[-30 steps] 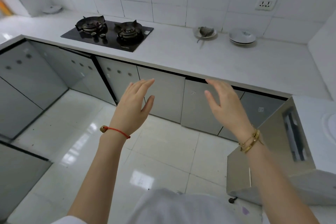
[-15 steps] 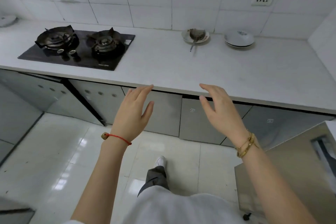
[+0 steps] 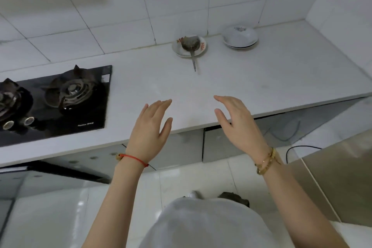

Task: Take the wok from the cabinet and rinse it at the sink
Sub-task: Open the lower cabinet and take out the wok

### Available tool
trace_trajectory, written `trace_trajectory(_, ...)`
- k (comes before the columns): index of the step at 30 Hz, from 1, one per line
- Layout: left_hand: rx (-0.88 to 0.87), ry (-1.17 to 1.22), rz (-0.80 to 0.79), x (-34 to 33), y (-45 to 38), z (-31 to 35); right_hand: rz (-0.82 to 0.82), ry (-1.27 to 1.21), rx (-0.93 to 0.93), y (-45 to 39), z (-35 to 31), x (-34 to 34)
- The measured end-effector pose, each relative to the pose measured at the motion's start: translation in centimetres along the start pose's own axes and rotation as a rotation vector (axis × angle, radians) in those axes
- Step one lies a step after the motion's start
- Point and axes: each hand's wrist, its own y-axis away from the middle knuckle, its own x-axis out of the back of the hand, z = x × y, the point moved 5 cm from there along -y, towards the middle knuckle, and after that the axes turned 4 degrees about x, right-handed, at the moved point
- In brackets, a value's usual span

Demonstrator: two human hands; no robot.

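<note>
**Wok not yet in sight**

Left hand (image 3: 150, 133) and right hand (image 3: 239, 127) hover over the worktop (image 3: 261, 78), fingers spread, holding nothing. The wok is presumably behind the cabinet doors (image 3: 219, 143) below; likely heavy, rigid metal, best taken by its handle

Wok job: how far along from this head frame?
Done: nothing visible; no wok or sink in view, and the cabinet doors under the countertop look closed. In hand: nothing; left hand and right hand are open and empty, raised at the counter edge. Left: open a cabinet, take the wok out, find the sink, rinse.
</note>
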Motion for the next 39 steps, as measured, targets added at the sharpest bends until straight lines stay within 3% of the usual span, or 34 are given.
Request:
trace_trajectory(18,-0.138,0.081,-0.153,-3.3,-3.9,0.0,0.076,0.002,-0.178,1.2,2.4,-1.2)
trace_trajectory(39,-0.230,0.122,-0.196,-5.8,0.7,-0.2,0.174,0.030,-0.245,6.4,3.5,-2.8)
